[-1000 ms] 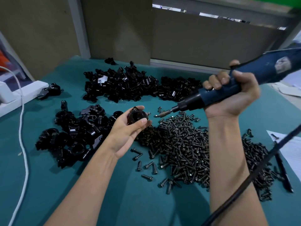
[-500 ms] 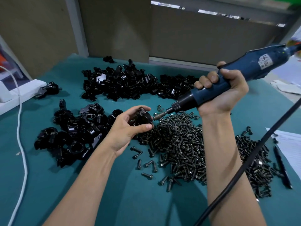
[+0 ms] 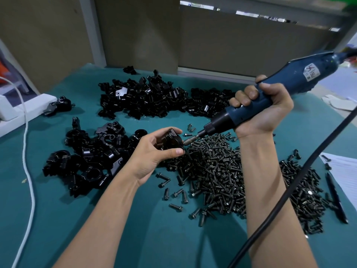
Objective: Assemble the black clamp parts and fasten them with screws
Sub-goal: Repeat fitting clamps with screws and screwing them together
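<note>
Black and glossy, the clamp [image 3: 172,140] is a small rounded block with a curved outer face. The left hand [image 3: 154,154] grasps it between the thumb below and curled fingers above, holding it just over the left edge of the screw pile [image 3: 216,171] on the teal table [image 3: 135,229]. The right hand [image 3: 265,111] is clenched round the blue electric screwdriver [image 3: 289,83], which slants down to the left so that its metal bit [image 3: 191,140] meets the clamp's right face; whether a screw sits on the tip I cannot tell. A white sticker [image 3: 311,71] on the tool's body carries a dark figure-like mark and small print too fine to read. A black cord [image 3: 289,180] crosses in front of the right forearm. More loose black clamp parts lie in two heaps, one near the left wrist [image 3: 90,157] and one farther back [image 3: 154,97]. A sheet of paper [image 3: 345,171] with a pen [image 3: 336,198] lies at the right edge
</note>
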Tool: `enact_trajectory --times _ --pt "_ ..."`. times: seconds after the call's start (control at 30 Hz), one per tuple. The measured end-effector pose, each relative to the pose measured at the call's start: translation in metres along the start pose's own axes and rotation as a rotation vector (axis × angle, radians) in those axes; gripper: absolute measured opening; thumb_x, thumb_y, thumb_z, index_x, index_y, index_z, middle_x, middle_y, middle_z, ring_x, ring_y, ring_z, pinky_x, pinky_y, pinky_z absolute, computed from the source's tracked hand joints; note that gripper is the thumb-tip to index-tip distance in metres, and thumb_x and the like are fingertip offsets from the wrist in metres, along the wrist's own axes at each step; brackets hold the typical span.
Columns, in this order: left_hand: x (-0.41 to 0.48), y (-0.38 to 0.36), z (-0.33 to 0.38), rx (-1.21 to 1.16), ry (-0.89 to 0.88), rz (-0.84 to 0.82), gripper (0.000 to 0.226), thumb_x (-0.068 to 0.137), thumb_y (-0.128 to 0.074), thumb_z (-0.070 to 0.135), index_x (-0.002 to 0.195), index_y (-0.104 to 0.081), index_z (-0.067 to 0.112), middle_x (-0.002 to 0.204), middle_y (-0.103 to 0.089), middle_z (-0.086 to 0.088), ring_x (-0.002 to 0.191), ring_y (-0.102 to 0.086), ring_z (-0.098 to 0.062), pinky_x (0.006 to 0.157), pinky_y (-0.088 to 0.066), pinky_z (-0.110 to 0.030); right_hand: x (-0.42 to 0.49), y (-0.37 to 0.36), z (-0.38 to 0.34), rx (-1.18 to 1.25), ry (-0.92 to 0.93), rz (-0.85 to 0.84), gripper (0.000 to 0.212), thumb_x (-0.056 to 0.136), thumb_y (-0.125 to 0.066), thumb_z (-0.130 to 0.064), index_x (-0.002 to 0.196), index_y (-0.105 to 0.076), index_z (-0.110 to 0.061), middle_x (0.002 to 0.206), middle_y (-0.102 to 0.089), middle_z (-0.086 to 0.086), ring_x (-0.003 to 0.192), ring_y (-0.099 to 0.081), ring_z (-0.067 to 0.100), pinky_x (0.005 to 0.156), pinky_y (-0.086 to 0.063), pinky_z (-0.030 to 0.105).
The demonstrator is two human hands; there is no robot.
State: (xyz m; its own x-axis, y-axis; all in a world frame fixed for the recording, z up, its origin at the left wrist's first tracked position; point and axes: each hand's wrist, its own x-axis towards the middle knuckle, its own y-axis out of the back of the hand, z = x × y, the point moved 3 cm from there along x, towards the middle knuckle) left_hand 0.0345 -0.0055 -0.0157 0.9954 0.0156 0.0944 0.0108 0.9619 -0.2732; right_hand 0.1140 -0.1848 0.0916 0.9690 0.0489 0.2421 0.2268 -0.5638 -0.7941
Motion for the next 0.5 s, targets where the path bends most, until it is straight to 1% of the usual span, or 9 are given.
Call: enact_trajectory --times 0.13,0.23,0.3,0.4,0.43,0.5 --pt "0.0002 -0.0013 0.0 -0.001 0.001 0.01 0.045 0.056 -0.086 0.014 0.097 -0.076 0.028 0.092 -0.073 0.017 0.115 -0.061 -0.044 0.102 -0.049 -0.046 -0.0004 -0.0007 0.0002 0.002 -0.003 0.013 0.004 0.064 -0.047 -0.013 0.061 -0.047 -0.015 0.048 -0.041 -0.003 0.04 -0.036 0.012 0.044 -0.034 0.02" --pt "0.0012 -0.0019 -0.0014 -0.019 0.0 0.012 0.044 0.055 -0.086 0.014 0.096 -0.076 0.026 0.092 -0.072 0.016 0.115 -0.059 -0.045 0.102 -0.049 -0.049 -0.0003 -0.0004 -0.0004 0.003 -0.002 0.02 0.005 0.064 -0.047 -0.013 0.06 -0.046 -0.016 0.048 -0.041 -0.003 0.04 -0.036 0.012 0.044 -0.033 0.02" --pt "0.0016 -0.0024 -0.0015 -0.027 -0.001 0.009 0.044 0.054 -0.087 0.015 0.096 -0.076 0.025 0.091 -0.073 0.016 0.116 -0.059 -0.046 0.103 -0.048 -0.05 -0.0004 -0.0005 -0.0006 0.001 0.001 0.015 0.002 0.063 -0.047 -0.013 0.063 -0.047 -0.015 0.048 -0.041 -0.003 0.04 -0.036 0.012 0.044 -0.033 0.02" --pt "0.0017 -0.0024 -0.0017 -0.027 0.008 0.004 0.048 0.051 -0.092 0.017 0.095 -0.077 0.026 0.094 -0.073 0.012 0.113 -0.061 -0.045 0.1 -0.051 -0.046 -0.0005 -0.001 0.0 -0.003 -0.004 0.005 0.004 0.063 -0.047 -0.013 0.067 -0.048 -0.014 0.049 -0.04 -0.003 0.04 -0.036 0.012 0.044 -0.033 0.02" --pt "0.0017 -0.0019 -0.0019 -0.031 0.01 0.002 0.047 0.051 -0.091 0.017 0.095 -0.077 0.025 0.099 -0.074 0.008 0.111 -0.063 -0.043 0.097 -0.054 -0.042 -0.0006 -0.0013 0.0003 -0.002 -0.007 0.001 0.004 0.063 -0.047 -0.013 0.067 -0.048 -0.014 0.048 -0.04 -0.003 0.04 -0.036 0.012 0.044 -0.033 0.02" --pt "0.0015 -0.0009 -0.0024 -0.052 0.014 -0.004 0.047 0.052 -0.087 0.015 0.097 -0.075 0.021 0.107 -0.075 -0.003 0.104 -0.068 -0.036 0.086 -0.058 -0.031 -0.0009 -0.0024 0.0007 -0.003 -0.014 -0.012 0.006 0.063 -0.047 -0.013 0.069 -0.048 -0.014 0.048 -0.04 -0.003 0.04 -0.035 0.012 0.044 -0.033 0.02"
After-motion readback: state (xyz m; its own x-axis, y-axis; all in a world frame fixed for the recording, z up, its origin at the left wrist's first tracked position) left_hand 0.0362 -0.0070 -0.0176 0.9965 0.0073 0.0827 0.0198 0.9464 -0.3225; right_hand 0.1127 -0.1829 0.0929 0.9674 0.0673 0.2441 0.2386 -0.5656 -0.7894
